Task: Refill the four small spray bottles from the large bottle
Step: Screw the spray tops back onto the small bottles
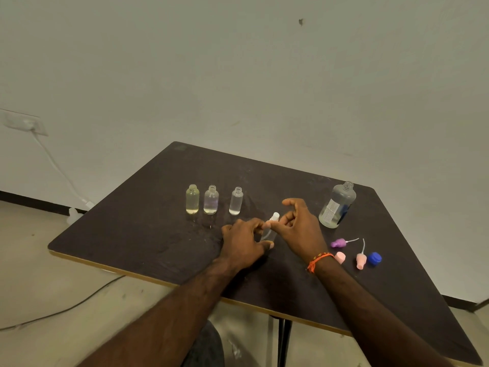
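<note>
Four small bottles are on the dark table (137, 234), but one is hard to read: the fourth small bottle (270, 230), clear with a whitish top still on, is half covered by both hands. The left hand (242, 246) curls its fingers round the lower body of it; the right hand (299, 225) pinches near its neck and top with thumb and bent fingers, the forefinger lifted free. Whether the top is seated or loose cannot be told. Three uncapped small bottles stand upright in a row beyond the hands: a yellowish bottle (192, 199), a faintly violet bottle (211, 200) just beside it, and a clear bottle (236, 201) a little apart. The large bottle (336, 205) stands open to the right, low on liquid. Near the right wrist lie a purple spray top (338, 243), two pink spray tops (340, 257) (361, 260), and a blue cap (374, 258). Bare tabletop stretches left toward the near edge.
</note>
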The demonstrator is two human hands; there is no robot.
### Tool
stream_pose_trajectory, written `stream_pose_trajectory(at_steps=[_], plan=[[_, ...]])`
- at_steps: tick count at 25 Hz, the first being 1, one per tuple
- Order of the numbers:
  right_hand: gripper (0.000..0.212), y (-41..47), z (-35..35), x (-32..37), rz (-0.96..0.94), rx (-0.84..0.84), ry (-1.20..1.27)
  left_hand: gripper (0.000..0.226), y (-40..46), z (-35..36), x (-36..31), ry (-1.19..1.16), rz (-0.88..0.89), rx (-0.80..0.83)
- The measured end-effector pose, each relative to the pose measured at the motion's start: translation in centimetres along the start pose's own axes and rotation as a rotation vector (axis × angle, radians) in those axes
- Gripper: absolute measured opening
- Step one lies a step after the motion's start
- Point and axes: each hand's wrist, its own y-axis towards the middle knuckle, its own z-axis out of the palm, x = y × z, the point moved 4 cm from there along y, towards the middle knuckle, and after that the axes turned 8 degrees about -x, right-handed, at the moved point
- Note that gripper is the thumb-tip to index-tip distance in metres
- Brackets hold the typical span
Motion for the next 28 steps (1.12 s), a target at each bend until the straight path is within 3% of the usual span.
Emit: stream_pose_trajectory(at_steps=[2, 4, 11, 16, 21, 25, 28], plan=[[0.072, 0.04, 0.26, -0.13, -0.007, 0.065, 0.034, 0.044, 0.07, -0.05, 0.00, -0.006, -0.002, -0.005], [0.064, 0.15, 0.28, -0.08, -0.027, 0.107, 0.082, 0.044, 0.14, 0.00, 0.08, 0.004, -0.008, -0.009], [0.054, 0.32, -0.40, 0.03, 0.008, -0.016, 0.017, 0.043, -0.06, 0.07, -0.12, 0.038, -0.003, -0.023], [0.060, 0.04, 0.08, -0.09, -0.004, 0.103, 0.062, 0.042, -0.03, 0.24, 0.02, 0.037, -0.012, -0.019], [0.049, 0.16, 0.03, 0.07, 0.032, 0.027, 0.032, 0.042, 0.02, 0.37, 0.11, 0.052, -0.007, -0.016], [0.060, 0.64, -0.06, 0.01, 0.012, 0.108, 0.045, 0.042, -0.03, 0.39, 0.22, 0.032, -0.018, -0.015], [0.046, 0.22, 0.41, -0.30, 0.019, 0.086, 0.068, 0.043, -0.07, 0.75, 0.40, 0.026, -0.020, -0.003]])
